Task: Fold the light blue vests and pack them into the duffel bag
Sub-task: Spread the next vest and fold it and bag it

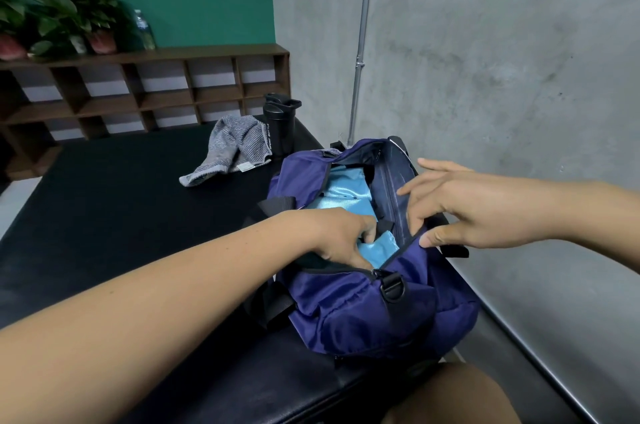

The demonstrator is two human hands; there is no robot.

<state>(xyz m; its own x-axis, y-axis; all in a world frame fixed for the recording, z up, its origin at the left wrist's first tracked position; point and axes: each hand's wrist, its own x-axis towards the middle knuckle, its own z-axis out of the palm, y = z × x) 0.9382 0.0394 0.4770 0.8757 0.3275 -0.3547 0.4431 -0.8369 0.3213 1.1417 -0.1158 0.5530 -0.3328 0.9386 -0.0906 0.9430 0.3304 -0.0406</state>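
Note:
A navy blue duffel bag [363,306] lies unzipped on the black padded bench. Light blue vest fabric [341,193] fills its opening. My left hand [343,238] reaches into the near end of the opening, fingers curled down onto a light blue vest corner [379,247]. My right hand [460,209] holds the bag's right flap, thumb and fingers pinching the zipper edge and pulling it open to the right.
A grey striped towel [232,148] and a black sport bottle [278,124] sit on the bench [104,202] behind the bag. A wooden cubby shelf [145,87] with potted plants stands at the back left. A concrete wall runs along the right.

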